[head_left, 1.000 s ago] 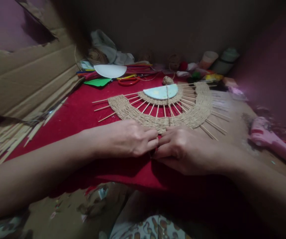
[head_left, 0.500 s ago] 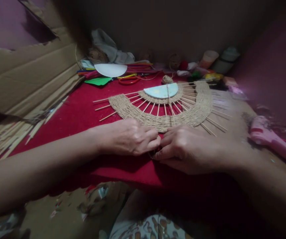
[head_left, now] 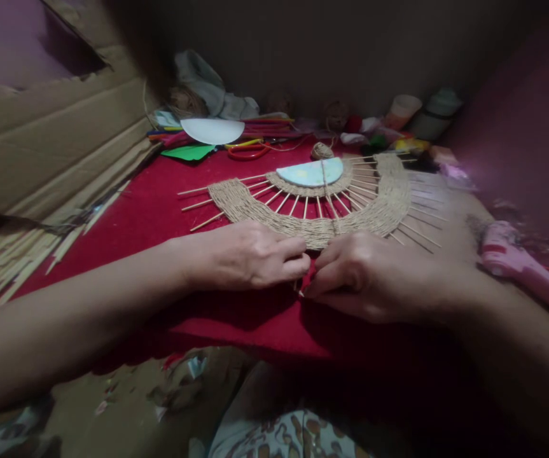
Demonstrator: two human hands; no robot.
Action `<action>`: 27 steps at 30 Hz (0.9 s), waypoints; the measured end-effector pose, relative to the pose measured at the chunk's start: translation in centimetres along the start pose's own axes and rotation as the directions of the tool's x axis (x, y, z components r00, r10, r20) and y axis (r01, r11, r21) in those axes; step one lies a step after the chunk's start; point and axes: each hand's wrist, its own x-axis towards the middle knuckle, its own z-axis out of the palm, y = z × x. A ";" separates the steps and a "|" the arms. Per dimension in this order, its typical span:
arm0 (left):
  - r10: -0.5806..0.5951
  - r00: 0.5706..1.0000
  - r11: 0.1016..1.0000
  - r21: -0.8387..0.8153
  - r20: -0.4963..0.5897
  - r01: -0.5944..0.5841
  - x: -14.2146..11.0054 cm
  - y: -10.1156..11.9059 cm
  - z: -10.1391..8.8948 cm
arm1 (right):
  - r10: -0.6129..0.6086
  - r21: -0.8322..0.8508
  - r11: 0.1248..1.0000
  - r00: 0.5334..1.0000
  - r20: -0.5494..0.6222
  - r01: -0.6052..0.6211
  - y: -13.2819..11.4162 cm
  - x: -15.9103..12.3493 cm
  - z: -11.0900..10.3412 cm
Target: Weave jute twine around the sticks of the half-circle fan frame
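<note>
— How are the hands to be listed?
— Left hand (head_left: 255,254): fingers curled narrow, knuckles up; whether anything is pinched there cannot be told. Right hand (head_left: 364,273): fingers bent and closed, a thin strand (head_left: 301,293) being held at the fingertips. Only a small gap is left between the two.

— And the woven piece (head_left: 240,203)?
— One item, fan-shaped, of twine worked over thin sticks. It is laid just beyond both hands, its near edge partly hidden by them; whether it is touched by them cannot be told. Most of it is spread over the red cloth (head_left: 150,210), the right end over a brown surface (head_left: 462,213).

— What is entered at its centre?
— A pale blue half disc (head_left: 305,173), crossed by a length of twine (head_left: 325,181). Near its far side, a small twine ball (head_left: 322,151) is placed.

— And farther out?
— A white half disc (head_left: 212,131), a green sheet (head_left: 189,152) and red-handled scissors (head_left: 248,151) are grouped at the back; a cup (head_left: 403,112) and a bottle (head_left: 437,114) are stood at the back right. Loose sticks (head_left: 11,267) are scattered beside cardboard (head_left: 49,146) at left; a pink tool (head_left: 506,251) is laid at right.
</note>
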 end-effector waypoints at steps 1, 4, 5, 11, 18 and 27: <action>-0.015 1.000 0.999 -0.035 0.009 0.015 0.0 -0.1 -0.1 | 0.019 0.026 0.999 1.000 0.014 -0.019 0.1 0.0 -0.3; -0.062 0.997 0.992 -0.107 0.035 0.066 0.1 -0.3 -0.3 | 0.104 0.051 0.993 0.994 0.032 -0.106 0.8 -0.1 -1.3; -0.068 0.997 0.990 -0.122 0.034 0.072 0.1 -0.3 -0.3 | 0.145 0.044 0.988 0.989 0.020 -0.145 1.1 -0.1 -1.5; -0.174 0.984 0.975 -0.148 -0.044 0.166 0.1 -0.9 -0.2 | 0.345 -0.019 0.939 0.938 0.042 -0.345 3.0 0.1 -1.9; -0.328 0.942 0.915 -0.222 0.076 0.337 -0.2 -1.9 0.1 | 0.343 0.013 0.938 0.932 0.121 -0.347 3.2 0.1 -1.8; -0.322 0.929 0.884 -0.293 0.183 0.364 -0.5 -2.9 -0.3 | 0.353 0.044 0.931 0.925 0.138 -0.362 3.6 -0.7 -3.1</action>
